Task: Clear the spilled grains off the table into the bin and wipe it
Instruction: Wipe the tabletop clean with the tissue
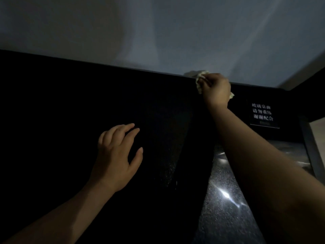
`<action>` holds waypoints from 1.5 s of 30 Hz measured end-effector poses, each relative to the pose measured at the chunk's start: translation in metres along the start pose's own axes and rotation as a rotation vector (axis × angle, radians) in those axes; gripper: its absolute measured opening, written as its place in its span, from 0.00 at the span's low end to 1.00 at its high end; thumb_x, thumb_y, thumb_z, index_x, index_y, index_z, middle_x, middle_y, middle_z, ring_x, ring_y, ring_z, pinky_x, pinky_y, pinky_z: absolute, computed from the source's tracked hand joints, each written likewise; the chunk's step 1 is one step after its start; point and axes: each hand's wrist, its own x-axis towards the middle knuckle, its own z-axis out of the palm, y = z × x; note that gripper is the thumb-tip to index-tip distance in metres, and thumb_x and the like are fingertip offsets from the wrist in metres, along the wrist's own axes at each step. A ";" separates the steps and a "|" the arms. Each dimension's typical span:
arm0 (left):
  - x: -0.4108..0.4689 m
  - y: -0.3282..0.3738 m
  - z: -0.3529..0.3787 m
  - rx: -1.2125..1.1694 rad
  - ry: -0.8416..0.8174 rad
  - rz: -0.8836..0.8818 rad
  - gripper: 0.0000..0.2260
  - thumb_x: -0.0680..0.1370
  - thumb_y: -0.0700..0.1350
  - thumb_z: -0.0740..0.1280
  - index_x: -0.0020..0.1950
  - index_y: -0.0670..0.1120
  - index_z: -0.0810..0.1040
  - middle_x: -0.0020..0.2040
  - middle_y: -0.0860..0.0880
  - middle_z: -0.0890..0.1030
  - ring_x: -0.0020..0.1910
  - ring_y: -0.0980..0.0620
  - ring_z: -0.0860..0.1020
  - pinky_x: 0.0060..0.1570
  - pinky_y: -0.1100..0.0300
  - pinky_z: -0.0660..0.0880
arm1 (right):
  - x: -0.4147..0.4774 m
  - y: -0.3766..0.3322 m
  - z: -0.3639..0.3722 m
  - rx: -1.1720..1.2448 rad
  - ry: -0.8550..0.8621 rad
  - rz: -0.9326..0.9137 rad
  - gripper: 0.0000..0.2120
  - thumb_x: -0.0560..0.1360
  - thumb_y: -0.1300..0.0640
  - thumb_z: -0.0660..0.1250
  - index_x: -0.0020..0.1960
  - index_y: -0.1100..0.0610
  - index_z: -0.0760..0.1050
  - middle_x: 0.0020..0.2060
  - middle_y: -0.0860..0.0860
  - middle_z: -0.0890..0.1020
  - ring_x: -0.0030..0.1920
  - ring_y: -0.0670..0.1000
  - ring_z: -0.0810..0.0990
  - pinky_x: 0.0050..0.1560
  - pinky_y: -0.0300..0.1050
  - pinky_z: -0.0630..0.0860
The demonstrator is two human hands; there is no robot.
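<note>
Our right hand (217,90) clutches the cloth (199,83) at the table's (61,111) far edge, beyond our open, empty left hand (117,155). The wipe likely draws back toward us.

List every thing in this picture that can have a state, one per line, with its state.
Table: dark, glossy, glare at its right side.
Specks: pale, scattered mid-table, perhaps grains.
Cloth: crumpled, bunched at the table's far edge.
Right hand: gripping the cloth.
Left hand: open, fingers spread over the table.
Sign: at the right, white text facing the camera.
</note>
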 end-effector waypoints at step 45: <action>0.003 -0.002 0.004 0.042 0.021 0.025 0.25 0.76 0.57 0.52 0.68 0.47 0.71 0.69 0.50 0.69 0.69 0.50 0.62 0.70 0.46 0.58 | -0.230 -0.049 -0.052 0.129 -0.239 -0.203 0.12 0.73 0.58 0.70 0.55 0.49 0.83 0.52 0.45 0.80 0.54 0.44 0.74 0.55 0.28 0.67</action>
